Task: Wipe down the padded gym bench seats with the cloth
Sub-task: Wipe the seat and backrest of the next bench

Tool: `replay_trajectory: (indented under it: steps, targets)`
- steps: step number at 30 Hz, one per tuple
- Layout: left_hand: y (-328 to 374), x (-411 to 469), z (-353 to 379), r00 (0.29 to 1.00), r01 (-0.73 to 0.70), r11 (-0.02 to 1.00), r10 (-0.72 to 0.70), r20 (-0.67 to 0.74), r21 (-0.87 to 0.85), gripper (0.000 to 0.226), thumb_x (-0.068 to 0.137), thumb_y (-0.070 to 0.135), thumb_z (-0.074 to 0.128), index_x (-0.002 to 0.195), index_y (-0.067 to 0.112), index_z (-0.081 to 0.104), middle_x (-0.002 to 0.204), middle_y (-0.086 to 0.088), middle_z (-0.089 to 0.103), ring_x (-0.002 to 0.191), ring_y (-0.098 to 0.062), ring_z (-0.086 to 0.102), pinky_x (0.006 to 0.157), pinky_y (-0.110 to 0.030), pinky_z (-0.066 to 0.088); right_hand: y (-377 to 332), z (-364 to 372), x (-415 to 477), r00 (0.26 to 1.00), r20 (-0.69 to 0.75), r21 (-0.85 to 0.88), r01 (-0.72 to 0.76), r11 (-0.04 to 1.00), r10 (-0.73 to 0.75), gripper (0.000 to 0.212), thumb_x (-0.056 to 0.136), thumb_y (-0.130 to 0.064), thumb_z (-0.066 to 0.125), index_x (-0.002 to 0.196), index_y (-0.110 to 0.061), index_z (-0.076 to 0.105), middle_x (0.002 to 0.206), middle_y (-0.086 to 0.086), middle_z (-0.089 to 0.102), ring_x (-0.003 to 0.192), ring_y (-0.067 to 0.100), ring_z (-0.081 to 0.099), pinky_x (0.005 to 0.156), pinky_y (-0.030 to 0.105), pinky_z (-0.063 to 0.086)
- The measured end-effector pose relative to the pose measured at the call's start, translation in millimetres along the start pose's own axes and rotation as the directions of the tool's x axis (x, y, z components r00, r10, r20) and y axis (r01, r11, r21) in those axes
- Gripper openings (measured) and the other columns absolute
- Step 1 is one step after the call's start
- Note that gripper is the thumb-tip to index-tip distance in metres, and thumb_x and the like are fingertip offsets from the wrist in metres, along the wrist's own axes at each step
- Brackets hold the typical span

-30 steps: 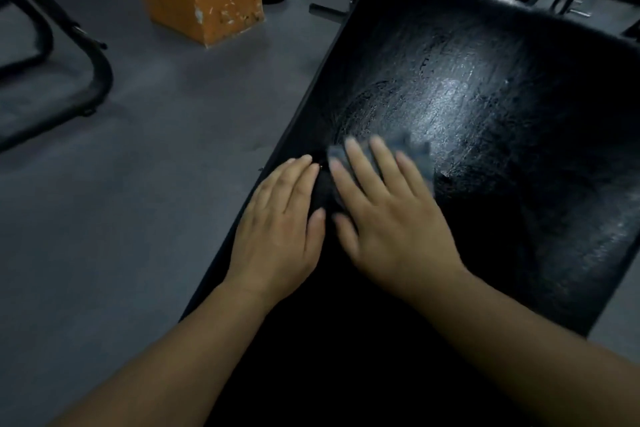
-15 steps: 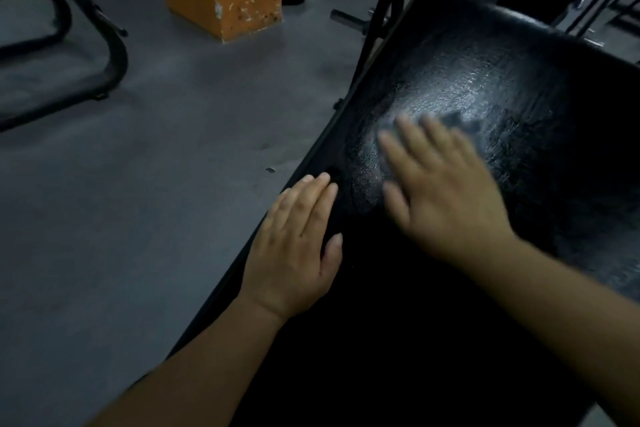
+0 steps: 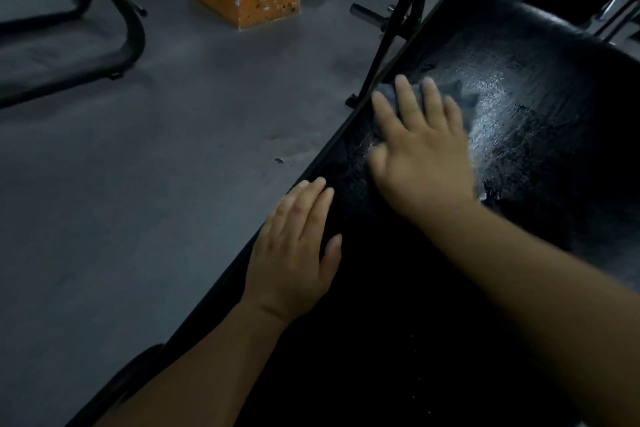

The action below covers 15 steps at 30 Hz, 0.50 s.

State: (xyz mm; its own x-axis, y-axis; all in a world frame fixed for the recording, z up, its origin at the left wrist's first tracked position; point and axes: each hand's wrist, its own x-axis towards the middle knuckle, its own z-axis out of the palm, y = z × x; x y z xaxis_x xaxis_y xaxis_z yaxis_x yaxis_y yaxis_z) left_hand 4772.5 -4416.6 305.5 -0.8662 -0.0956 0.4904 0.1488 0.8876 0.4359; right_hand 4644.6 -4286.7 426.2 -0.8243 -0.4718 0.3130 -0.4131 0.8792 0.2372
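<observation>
While the right hand lies flat on the grey cloth with its fingers straight and spread, its grip is open and pressing rather than clutching. That suits wiping, since the cloth, which shows just beyond the fingertips near the left edge of the bench, is pushed by the whole palm. The hand is blurred, so I judge it to be in mid-stroke. The left hand rests on the bench edge nearer the body with straight fingers, its grip open too and holding nothing; it looks to serve as a brace. A wet shine lies on the bench just right of the cloth, while the part nearer the body looks dull and dark. I would guess that part is not yet wiped, though the dim light makes this hard to tell. To do the stroke well, press evenly, overlap the passes, and carry the cloth over the rounded edge. The likely slip is the cloth bunching or sliding out from under straight fingers; a light hook of the fingertips would hold it. The left hand should shift away before the cloth reaches its patch.
</observation>
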Motion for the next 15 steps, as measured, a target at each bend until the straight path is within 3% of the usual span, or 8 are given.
replay_trajectory:
  steps: [2,4,7,9,12,13,15]
  targets:
    - [-4,-2,4,1.000,0.010,1.000,-0.010,-0.012,-0.012,0.053,0.102,0.031,0.036,0.150,0.007,0.038,0.159,-0.007,0.032,0.149,-0.022,0.026,0.120,-0.038,0.023,-38,8,-15,1.000,0.013,0.036,-0.004,0.999,0.003,0.075,0.083,-0.042,0.036,0.155,-0.023,0.033,0.165,0.011,0.021,0.153,0.036,0.012,0.122,0.050,0.008]
    - [-5,-2,3,1.000,0.011,1.000,-0.011,-0.005,-0.017,0.052,0.101,0.026,0.035,0.149,0.005,0.038,0.159,-0.008,0.033,0.149,-0.023,0.027,0.118,-0.042,0.028,-47,15,-68,0.981,0.081,0.080,0.172,0.982,-0.178,0.076,0.082,-0.040,0.043,0.154,-0.020,0.036,0.164,0.010,0.023,0.153,0.034,0.014,0.122,0.048,0.011]
    - [-1,-3,-2,1.000,0.004,1.000,-0.004,0.013,-0.005,0.052,0.100,0.021,0.036,0.148,0.001,0.039,0.158,-0.012,0.034,0.148,-0.026,0.028,0.118,-0.044,0.030,-3,2,-134,0.924,0.183,0.090,0.324,0.942,-0.336,0.080,0.073,-0.037,0.047,0.151,-0.019,0.043,0.162,0.009,0.029,0.151,0.032,0.023,0.121,0.047,0.018]
    - [3,-6,-5,1.000,0.010,1.000,-0.010,0.020,0.013,0.052,0.101,0.019,0.035,0.149,0.000,0.038,0.158,-0.013,0.033,0.149,-0.027,0.027,0.119,-0.043,0.029,29,-6,-118,0.956,0.170,0.043,0.235,0.971,-0.239,0.082,0.072,-0.035,0.047,0.151,-0.018,0.041,0.162,0.013,0.028,0.149,0.035,0.024,0.119,0.051,0.020]
    - [3,-10,0,1.000,0.023,0.999,-0.023,0.012,0.030,0.051,0.102,0.019,0.034,0.149,0.001,0.036,0.159,-0.013,0.032,0.149,-0.027,0.026,0.119,-0.043,0.029,5,-10,-51,0.986,0.104,0.037,-0.131,0.991,0.127,0.080,0.080,-0.037,0.040,0.157,-0.019,0.026,0.166,0.014,0.014,0.153,0.036,0.007,0.123,0.052,0.007]
    - [2,-11,2,1.000,0.025,0.999,-0.025,0.008,0.033,0.051,0.102,0.020,0.034,0.149,0.001,0.036,0.159,-0.013,0.032,0.149,-0.027,0.027,0.119,-0.044,0.030,-20,-6,-45,0.984,0.090,0.037,-0.157,0.987,0.154,0.080,0.082,-0.040,0.039,0.158,-0.018,0.024,0.166,0.016,0.011,0.153,0.037,0.005,0.123,0.053,0.005]
    - [-1,-14,3,1.000,0.018,0.999,-0.019,0.009,0.034,0.051,0.102,0.022,0.035,0.150,0.003,0.036,0.159,-0.012,0.032,0.149,-0.027,0.027,0.118,-0.046,0.031,-56,11,-76,0.997,0.074,0.075,-0.042,0.996,0.037,0.073,0.091,-0.045,0.037,0.157,-0.017,0.028,0.166,0.016,0.014,0.153,0.036,0.008,0.123,0.053,0.007]
